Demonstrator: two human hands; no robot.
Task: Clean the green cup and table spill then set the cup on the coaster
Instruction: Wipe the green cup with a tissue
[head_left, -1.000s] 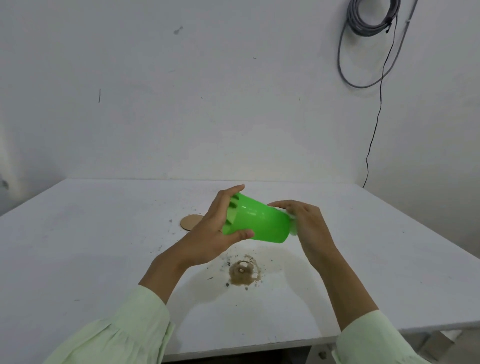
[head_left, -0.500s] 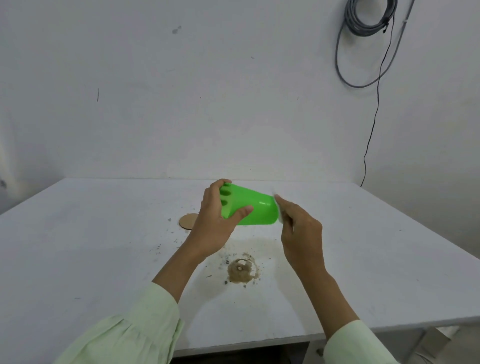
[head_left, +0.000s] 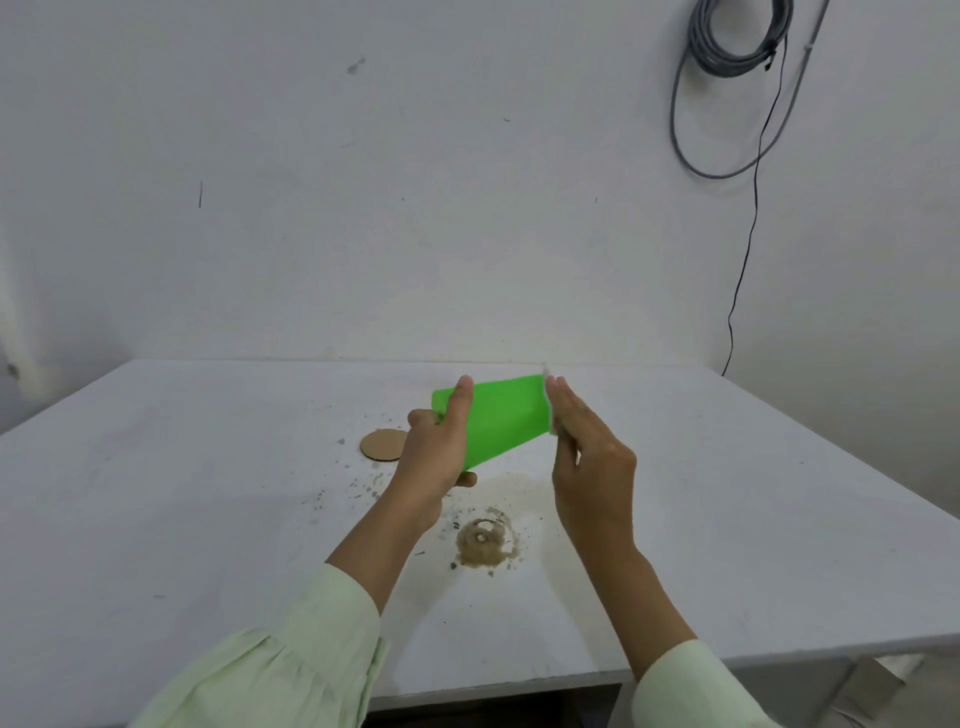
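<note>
My left hand (head_left: 434, 457) grips the green cup (head_left: 501, 415) on its side above the table, its base pointing right. My right hand (head_left: 587, 447) presses a small white cloth or tissue (head_left: 551, 415) flat against the cup's base; only an edge of the tissue shows. Below the hands a brown spill (head_left: 483, 543) with dark crumbs around it lies on the white table (head_left: 156, 493). A round cardboard coaster (head_left: 383, 444) rests flat on the table, left of the cup and behind my left hand.
A white wall stands behind the table. A coil of grey cable (head_left: 737, 36) hangs high on the right, with a thin black wire (head_left: 748, 249) running down to the table's back right corner. The table's front edge is near my sleeves.
The cup has risen and turned further, its base now facing right and up. My right hand has moved from the cup's rim side to lie flat against the base.
</note>
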